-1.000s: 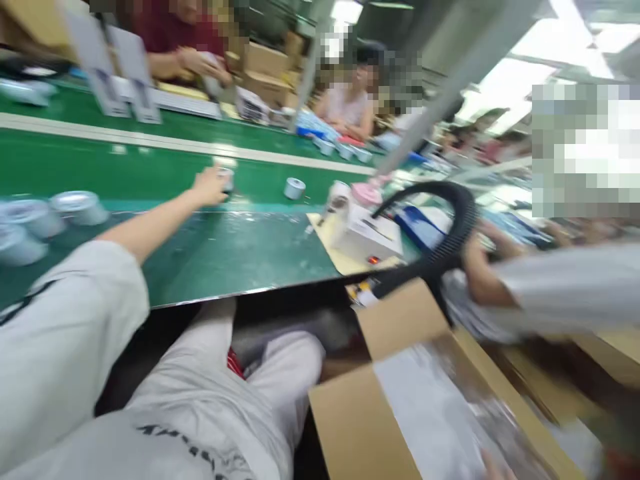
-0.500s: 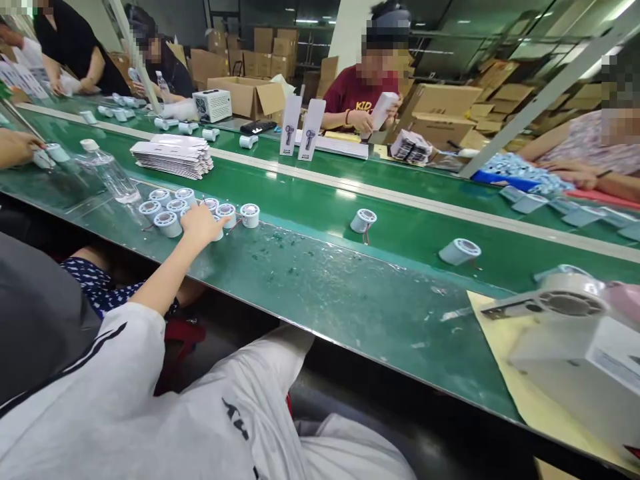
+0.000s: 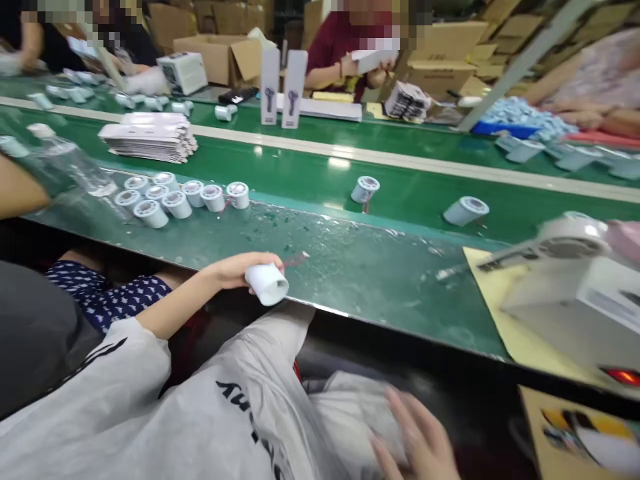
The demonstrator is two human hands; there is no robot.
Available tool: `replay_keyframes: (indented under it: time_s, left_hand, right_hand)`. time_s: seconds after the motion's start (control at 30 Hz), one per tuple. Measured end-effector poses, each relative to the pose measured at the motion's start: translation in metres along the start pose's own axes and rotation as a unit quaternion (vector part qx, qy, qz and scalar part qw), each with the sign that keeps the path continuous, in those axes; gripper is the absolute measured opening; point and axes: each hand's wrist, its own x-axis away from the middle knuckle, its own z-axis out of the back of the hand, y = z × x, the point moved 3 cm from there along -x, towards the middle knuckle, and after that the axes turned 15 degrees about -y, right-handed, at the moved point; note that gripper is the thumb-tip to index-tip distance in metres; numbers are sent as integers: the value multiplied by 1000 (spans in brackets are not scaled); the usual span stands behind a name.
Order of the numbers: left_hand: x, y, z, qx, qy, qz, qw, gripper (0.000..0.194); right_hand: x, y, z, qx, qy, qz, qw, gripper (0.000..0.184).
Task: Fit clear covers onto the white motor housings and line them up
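My left hand is closed around a light-blue cylindrical fan housing, tilted so its hollow end faces me, with thin reddish wires trailing from the far side. It is held over the front edge of the green table. Low in the view, my right hand is above my lap, blurred, its fingers apart and nothing seen in them. Several similar housings stand grouped at the left of the table. Farther right, one upright housing and one tilted housing rest on the green belt.
A clear bottle and a stack of flat cartons are at the left. A white machine sits on yellow card at the right. Across the belt, a person's hands hold a white box. A neighbour's arm reaches in from the left.
My left hand has lifted a housing out of the group and drawn it toward me and right, to the table edge. My right hand has come into view at the bottom.
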Motion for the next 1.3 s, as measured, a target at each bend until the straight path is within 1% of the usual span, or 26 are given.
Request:
replay_keyframes:
  time_s: [0.03, 0.07, 0.1, 0.13, 0.17, 0.2, 0.23, 0.27, 0.3, 0.33, 0.4, 0.43, 0.5, 0.57, 0.63, 0.73, 0.83, 0.9, 0.93, 0.97, 1.0, 1.03, 1.1, 1.13, 1.2, 1.3]
  left_hand:
    - [-14, 2, -25, 17, -93, -5, 995, 68]
    - [-25, 4, -49, 31, -178, -5, 984, 68]
    - [-33, 6, -70, 33, -251, -3, 968, 66]
    - [-39, 8, -88, 17, -305, -4, 952, 61]
    - [-42, 11, -102, -18, -342, -18, 939, 54]
    - [-44, 15, -112, -67, -361, -44, 929, 45]
    - [-45, 19, -118, -125, -358, -80, 922, 36]
    - [-45, 23, -121, -184, -335, -120, 916, 28]
    - [-45, 27, -123, -230, -299, -159, 912, 23]
    - [-44, 30, -124, -255, -263, -192, 911, 20]
    - [-45, 32, -126, -254, -213, -237, 913, 22]
    - [-46, 31, -126, -237, -201, -254, 916, 26]
    - [-51, 26, -128, -198, -188, -278, 921, 44]
    - [-57, 19, -129, -171, -182, -297, 922, 59]
    - [-62, 13, -129, -161, -189, -323, 913, 62]
    - [-66, 7, -131, -164, -232, -349, 893, 60]
    - [-63, 8, -133, -152, -299, -336, 880, 65]
    - [-59, 12, -134, -132, -326, -306, 885, 68]
    - [-57, 13, -135, -116, -330, -287, 892, 69]
    - [-55, 14, -135, -95, -328, -263, 902, 70]
    - [-54, 15, -136, -68, -323, -237, 913, 71]
    - [-52, 14, -136, -35, -319, -214, 923, 72]
    - [-51, 12, -137, 23, -315, -172, 933, 74]
    - [-51, 10, -137, 40, -315, -159, 935, 74]
    - [-50, 8, -137, 44, -324, -148, 933, 74]
    - [-50, 9, -136, 19, -343, -167, 924, 80]
  right_hand:
    - [-5, -10, -8, 45, 6, 24, 999, 32]
    - [-11, -20, -16, 105, 11, 59, 993, 33]
    - [-19, -26, -22, 150, 19, 57, 987, 34]
    - [-27, -29, -27, 187, 21, 38, 981, 36]
    - [-34, -30, -30, 218, 22, 7, 976, 37]
    - [-38, -29, -32, 237, 17, -24, 971, 35]
    - [-40, -26, -32, 240, 5, -51, 969, 32]
    - [-38, -23, -32, 225, -11, -72, 972, 28]
    - [-35, -20, -31, 191, -31, -85, 977, 22]
    - [-30, -17, -30, 141, -50, -95, 984, 15]
    - [-20, -12, -28, 20, -67, -114, 991, 4]
    - [-16, -11, -26, -36, -60, -123, 990, 9]
    - [-11, -12, -21, -120, -22, -135, 983, 18]
    - [-11, -14, -17, -168, 29, -138, 976, 21]
    - [-12, -16, -13, -198, 66, -148, 967, 23]
    - [-12, -15, -11, -261, 94, -178, 944, 26]
    - [-11, -8, -13, -352, 112, -190, 910, 28]
    - [-10, -3, -14, -402, 129, -180, 888, 29]
    - [-9, -1, -15, -417, 134, -169, 883, 28]
    - [-9, 0, -15, -419, 129, -154, 885, 23]
    - [-8, -1, -15, -406, 116, -139, 896, 15]
    - [-8, -2, -15, -375, 97, -123, 914, 10]
    - [-7, -6, -14, -282, 60, -98, 952, 26]
    - [-5, -8, -14, -237, 48, -91, 966, 31]
    - [-3, -10, -13, -186, 39, -84, 978, 31]
    - [1, -9, -14, -198, 30, -82, 976, 32]
